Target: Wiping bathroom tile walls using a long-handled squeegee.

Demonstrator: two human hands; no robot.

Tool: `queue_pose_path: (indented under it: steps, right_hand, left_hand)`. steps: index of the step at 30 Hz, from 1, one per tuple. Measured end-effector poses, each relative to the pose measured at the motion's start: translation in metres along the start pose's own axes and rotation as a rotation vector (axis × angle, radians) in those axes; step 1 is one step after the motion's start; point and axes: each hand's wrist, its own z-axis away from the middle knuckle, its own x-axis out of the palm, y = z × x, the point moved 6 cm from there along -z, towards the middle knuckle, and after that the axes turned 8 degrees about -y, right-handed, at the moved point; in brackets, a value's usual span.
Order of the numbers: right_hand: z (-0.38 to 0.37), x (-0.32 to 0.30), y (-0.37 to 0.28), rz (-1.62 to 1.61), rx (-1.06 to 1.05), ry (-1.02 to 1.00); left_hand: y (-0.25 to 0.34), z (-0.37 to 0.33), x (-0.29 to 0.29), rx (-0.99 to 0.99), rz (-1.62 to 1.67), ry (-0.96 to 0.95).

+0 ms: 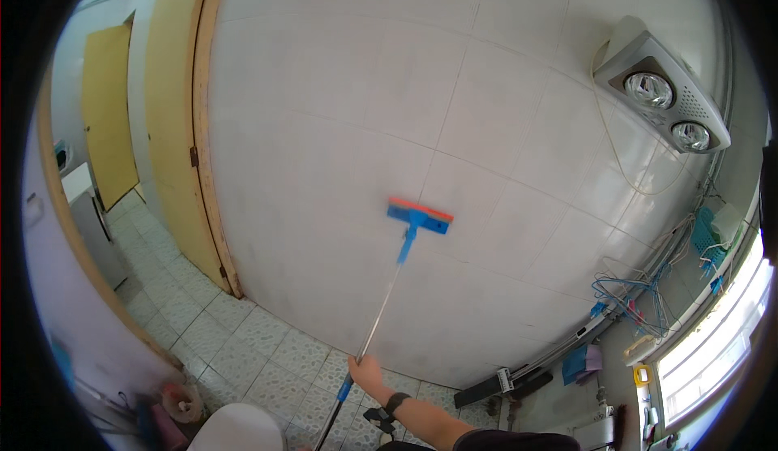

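Observation:
A long-handled squeegee has a blue head [418,217] with an orange-red strip along its upper edge, and that edge meets the white tiled wall [324,167]. From the head, a silver pole [381,309] slants down toward the lower edge, with a blue section partway. My right hand [369,376] is closed around the pole just above this blue section; a dark band circles the wrist. Of my left hand, only what seems a sliver of skin shows at the bottom edge beside the pole, too little to read its fingers.
A heater with two round lamps [663,94] is mounted at the upper right, its cord hanging. Hangers [640,293] cluster by the window [713,362]. Yellow doors [174,127] stand left. Below are patterned floor tiles [259,341], a white rounded lid [237,431] and a bin [182,402].

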Motion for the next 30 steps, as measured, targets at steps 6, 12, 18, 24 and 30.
queue_pose_path:
  steps: [6, 12, 18, 24, 30]
  right_hand:
    - [-0.023, -0.016, -0.035, -0.162, -0.127, 0.194]
    - [-0.088, -0.180, -0.187, -0.196, -0.464, 0.430]
    - [-0.106, -0.184, -0.215, -0.139, -0.444, 0.337]
    - [-0.055, -0.015, -0.058, -0.052, -0.127, 0.047]
    - [-0.028, 0.042, -0.007, -0.176, -0.201, -0.113]
  left_hand:
    - [-0.006, -0.037, -0.011, -0.081, 0.262, 0.118]
    - [0.173, -0.070, -0.152, 0.358, 0.344, 0.414]
    - [0.178, -0.105, -0.188, 0.413, 0.428, 0.476]
    - [-0.030, -0.081, -0.055, -0.050, 0.163, 0.265]
    - [-0.096, -0.024, 0.020, -0.276, 0.333, -0.011]
